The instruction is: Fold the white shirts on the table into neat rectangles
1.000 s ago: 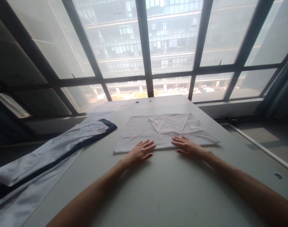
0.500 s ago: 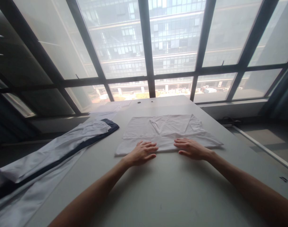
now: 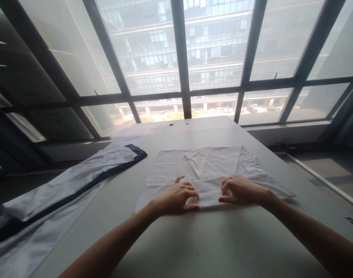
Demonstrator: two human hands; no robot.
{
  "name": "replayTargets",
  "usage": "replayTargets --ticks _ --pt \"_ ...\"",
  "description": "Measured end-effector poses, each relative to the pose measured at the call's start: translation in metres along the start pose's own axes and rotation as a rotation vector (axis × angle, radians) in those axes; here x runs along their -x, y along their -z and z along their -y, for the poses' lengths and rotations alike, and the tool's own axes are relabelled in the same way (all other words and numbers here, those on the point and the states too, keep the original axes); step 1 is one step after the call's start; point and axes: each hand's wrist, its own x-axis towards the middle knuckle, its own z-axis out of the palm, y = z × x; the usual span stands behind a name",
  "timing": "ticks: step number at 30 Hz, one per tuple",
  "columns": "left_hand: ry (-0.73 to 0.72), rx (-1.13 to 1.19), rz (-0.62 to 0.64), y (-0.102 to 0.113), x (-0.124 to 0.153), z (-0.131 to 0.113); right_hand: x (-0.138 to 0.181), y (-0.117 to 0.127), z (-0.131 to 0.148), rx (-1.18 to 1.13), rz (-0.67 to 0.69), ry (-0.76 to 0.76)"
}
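"Tall windows in dark frames (image 3: pixel 183 58) fill the far side, above a smooth white table (image 3: pixel 217 239). How are the hands?"

"Both half-curled, palms down. On the left hand (image 3: pixel 179 197), the thumb stands apart from the bent fingers; the right hand (image 3: pixel 241 191) bends its thumb and forefinger into a loop. I can't tell whether either pinches cloth."

"Which cloth is that?"

"One white, thin, flat-folded garment (image 3: pixel 213 164), lying on the table right in front of the person. Both hands are at its near edge, with a gap between them. Creases cross its upper part."

"And farther out?"

"Along the table's left side, a rumpled white fabric piece (image 3: pixel 78 173) lies over a long navy-blue cloth (image 3: pixel 107 173). Near the far edge there's a small dark round hole (image 3: pixel 171 124)."
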Motion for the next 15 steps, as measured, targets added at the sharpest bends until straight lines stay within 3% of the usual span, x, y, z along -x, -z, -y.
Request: replayTargets --ticks 4,8,10,15 --pt "-0.015 -0.034 -0.003 -0.007 -0.002 -0.010 0.001 -0.003 0.015 0.028 0.043 -0.001" --pt "0.015 -0.087 -0.098 -0.034 -0.008 -0.009 -0.008 -0.031 0.023 0.038 -0.111 0.080" --pt "0.002 -0.071 -0.074 -0.050 -0.010 -0.004 -0.012 -0.049 0.023 0.009 -0.173 0.119" --pt "0.036 -0.026 -0.014 -0.073 -0.012 0.008 -0.013 -0.075 0.017 -0.112 -0.078 0.183"
